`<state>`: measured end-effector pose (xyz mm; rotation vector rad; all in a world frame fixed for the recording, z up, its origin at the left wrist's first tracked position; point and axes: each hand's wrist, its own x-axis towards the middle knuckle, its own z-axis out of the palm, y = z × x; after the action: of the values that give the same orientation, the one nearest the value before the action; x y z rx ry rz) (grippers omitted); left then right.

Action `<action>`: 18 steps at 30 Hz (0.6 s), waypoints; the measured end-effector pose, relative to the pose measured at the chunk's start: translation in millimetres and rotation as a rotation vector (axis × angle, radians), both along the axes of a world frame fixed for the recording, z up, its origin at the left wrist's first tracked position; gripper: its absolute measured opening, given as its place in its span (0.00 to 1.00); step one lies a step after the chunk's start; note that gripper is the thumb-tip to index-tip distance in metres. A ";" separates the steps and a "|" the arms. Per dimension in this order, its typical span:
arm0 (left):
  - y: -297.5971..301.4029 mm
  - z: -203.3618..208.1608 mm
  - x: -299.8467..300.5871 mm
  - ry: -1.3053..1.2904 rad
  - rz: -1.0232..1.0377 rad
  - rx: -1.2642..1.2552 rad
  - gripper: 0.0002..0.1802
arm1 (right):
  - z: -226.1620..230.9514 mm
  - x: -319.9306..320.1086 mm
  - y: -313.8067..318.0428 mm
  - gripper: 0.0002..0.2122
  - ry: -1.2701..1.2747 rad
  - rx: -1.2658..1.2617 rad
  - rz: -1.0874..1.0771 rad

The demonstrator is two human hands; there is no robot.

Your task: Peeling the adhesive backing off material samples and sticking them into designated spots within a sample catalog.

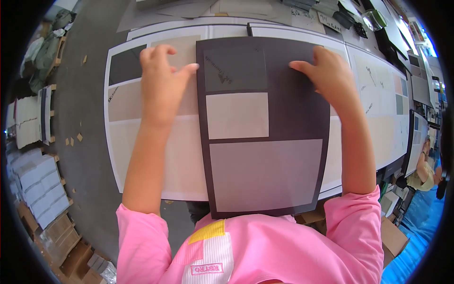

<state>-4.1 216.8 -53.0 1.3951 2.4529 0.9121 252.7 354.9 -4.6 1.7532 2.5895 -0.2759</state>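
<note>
In front of me lies a dark board (298, 113), its near end against my pink shirt. It carries a dark grey panel (236, 71), an off-white panel (238, 116) and a large mauve-grey panel (265, 173). My left hand (163, 85) is open beside its far left edge, fingers bent and thumb tip close to that edge. Over the far right corner is my right hand (331, 75), open, thumb and fingers apart; whether it touches the board I cannot tell. Underneath are white-edged boards with beige panels, one on the left (156, 156) and another on the right (373, 137).
Flat sheets (170, 14) and dark loose pieces lie at the back, near a glass jar (374, 20). Stacked white packs (40, 184) and pallets line the left across the grey floor (90, 165). Another person (421, 175) is at the far right beside blue sheeting (418, 222).
</note>
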 end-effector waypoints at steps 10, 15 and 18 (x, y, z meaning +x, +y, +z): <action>10.4 -16.9 101.9 0.351 -0.567 -0.106 0.43 | -23.2 25.8 132.0 0.24 0.142 0.314 -0.153; 12.8 -22.7 98.6 0.334 -0.678 -0.043 0.42 | -3.6 -8.3 183.4 0.32 0.044 0.373 -0.078; 14.2 -20.9 102.5 0.268 -0.600 -0.031 0.44 | -4.2 1.9 226.6 0.20 -0.145 0.411 -0.062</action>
<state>98.4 231.0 -73.8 2.1794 1.9774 0.5712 254.6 581.4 -8.8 1.8804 2.6254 0.3986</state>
